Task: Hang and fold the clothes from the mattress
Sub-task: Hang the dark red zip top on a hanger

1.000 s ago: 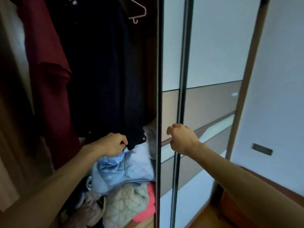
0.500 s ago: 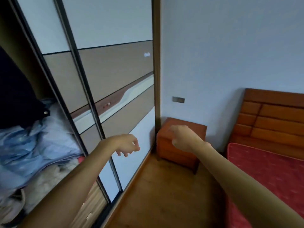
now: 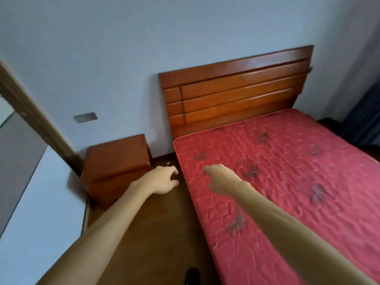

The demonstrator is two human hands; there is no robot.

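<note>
A red quilted mattress point(image 3: 287, 171) with dark flower marks fills the right half of the view. No clothes show on the part of it I can see. My left hand point(image 3: 162, 179) hangs over the wooden floor beside the mattress edge, fingers loosely curled and holding nothing. My right hand point(image 3: 220, 177) is stretched out above the near left part of the mattress, fingers loosely bent, holding nothing.
A wooden headboard point(image 3: 236, 95) stands against the pale blue wall. A low wooden nightstand point(image 3: 117, 163) sits left of the bed. The wardrobe's sliding door point(image 3: 24, 182) runs along the left edge. A dark curtain point(image 3: 364, 120) hangs at the far right.
My view has swung right from the open wardrobe to the bed. My left hand let go of the dark hanging garment, and both hands now reach out over the floor and mattress.
</note>
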